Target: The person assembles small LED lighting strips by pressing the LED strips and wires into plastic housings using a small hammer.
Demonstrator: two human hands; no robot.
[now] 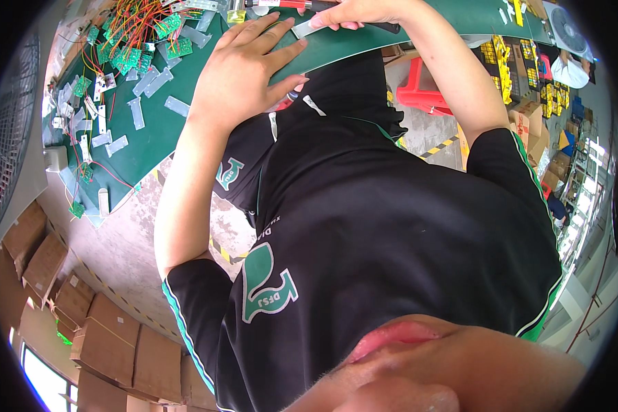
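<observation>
At the top of the view, my left hand lies palm down by the edge of the green tabletop, fingers spread and holding nothing. Close to its fingertips, my right hand is closed on a small translucent plastic strip. A dark handle shows beneath the right hand; what it belongs to is hidden. Beyond the left fingers is a tool with a clear yellow end. Next to it lies a red and black handle, cut off by the upper edge.
Green circuit boards with tangled red and yellow wires cover the table's left part. Several loose translucent strips lie around them. A red stool stands beyond the table edge. Cardboard boxes line the lower left; a fan is far right.
</observation>
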